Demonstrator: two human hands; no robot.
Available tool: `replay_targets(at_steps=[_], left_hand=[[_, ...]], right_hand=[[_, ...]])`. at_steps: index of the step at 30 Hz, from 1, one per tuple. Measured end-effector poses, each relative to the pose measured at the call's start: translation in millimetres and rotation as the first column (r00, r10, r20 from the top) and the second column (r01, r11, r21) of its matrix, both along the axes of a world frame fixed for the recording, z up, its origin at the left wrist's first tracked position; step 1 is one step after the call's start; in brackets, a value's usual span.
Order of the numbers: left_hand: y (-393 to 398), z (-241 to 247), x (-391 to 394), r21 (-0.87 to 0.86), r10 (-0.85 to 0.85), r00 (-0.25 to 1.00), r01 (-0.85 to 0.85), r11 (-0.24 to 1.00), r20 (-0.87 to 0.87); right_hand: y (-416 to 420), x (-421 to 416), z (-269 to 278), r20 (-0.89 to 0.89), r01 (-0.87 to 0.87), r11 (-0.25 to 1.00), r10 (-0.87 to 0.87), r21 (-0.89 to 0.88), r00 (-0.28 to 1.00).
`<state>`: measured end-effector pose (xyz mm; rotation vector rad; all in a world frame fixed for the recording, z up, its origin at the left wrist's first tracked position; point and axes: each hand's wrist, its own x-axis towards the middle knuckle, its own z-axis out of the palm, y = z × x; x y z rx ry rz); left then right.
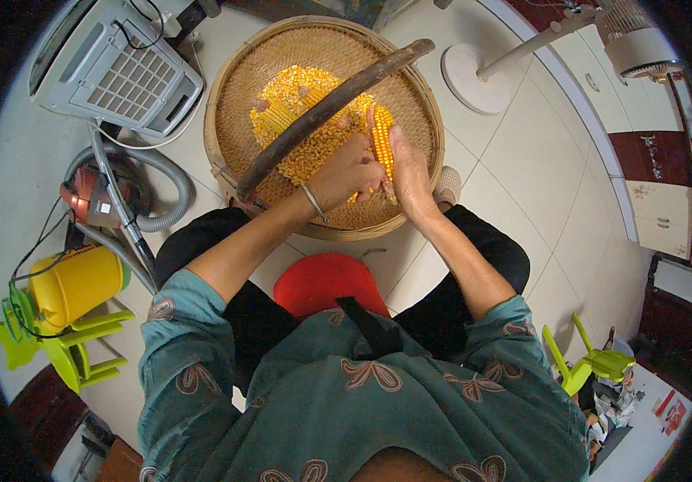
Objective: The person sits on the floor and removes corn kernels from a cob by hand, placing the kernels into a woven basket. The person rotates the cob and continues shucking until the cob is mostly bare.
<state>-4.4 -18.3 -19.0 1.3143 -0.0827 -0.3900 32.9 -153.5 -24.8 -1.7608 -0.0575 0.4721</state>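
Observation:
My right hand (411, 172) is closed around a yellow corn cob (383, 138), held upright in the picture over the right part of a round woven bamboo basket (243, 54). Against the cob's left side my left hand (352, 172) has its fingers curled; whether it grips anything is hidden. Loose corn kernels (310, 150) lie heaped in the basket, with another partly bare cob (276, 117) on them. A dark curved wooden stick (334, 108) crosses above the basket from rim to rim, passing over the kernels.
A red stool (328, 283) shows between my knees. On the left stand a grey appliance (135, 78), a vacuum cleaner (105, 193) and a yellow container (81, 283) by a green chair. At the right are a fan's round base (477, 78), cream cabinets (659, 211) and a small green chair (608, 361).

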Motion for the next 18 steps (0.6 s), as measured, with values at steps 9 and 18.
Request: replay_targets(at_steps=[9,18], left_hand=[[-0.7,1.7,-3.3,0.065,0.05,0.999,-0.049,0.997,-0.01],[0.8,6.3,-3.3,0.022,0.067,0.998,-0.066,0.998,-0.02]], right_hand=[[2.7,-0.8,-4.2,-0.015,0.044,0.999,-0.044,0.02,0.999],[5.3,-6.7,22.2,-0.188,0.048,0.973,-0.005,0.226,0.982]])
